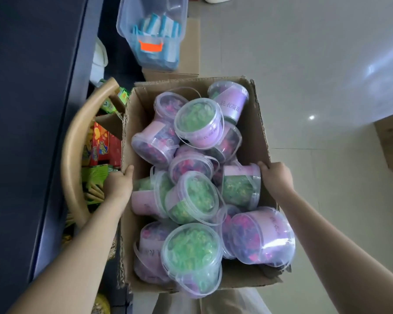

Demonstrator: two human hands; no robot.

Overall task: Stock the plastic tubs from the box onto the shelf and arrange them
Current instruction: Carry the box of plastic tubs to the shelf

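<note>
Plastic tubs [197,120]: heaped loose in cardboard box [136,105] at frame centre, lying at all angles, none shelved yet.
- Handling, judged: light, rigid, slick-walled, with snap lids and thin bail handles. Take 1 at a time round body, not by handle.
- Left hand [118,183]: grips box wall at 9 o'clock, thumb hooked inside rim.
- Right hand [276,177]: grips opposite wall at 3 o'clock, thumb over rim. Other fingers hidden on both hands.
- Room: dark blue shelving [32,109] at 9 o'clock, tan-handled basket [77,143] of snack boxes beside it, clear storage bin [152,30] at 12 o'clock, pale glossy floor [304,64] at 2 o'clock.
</note>
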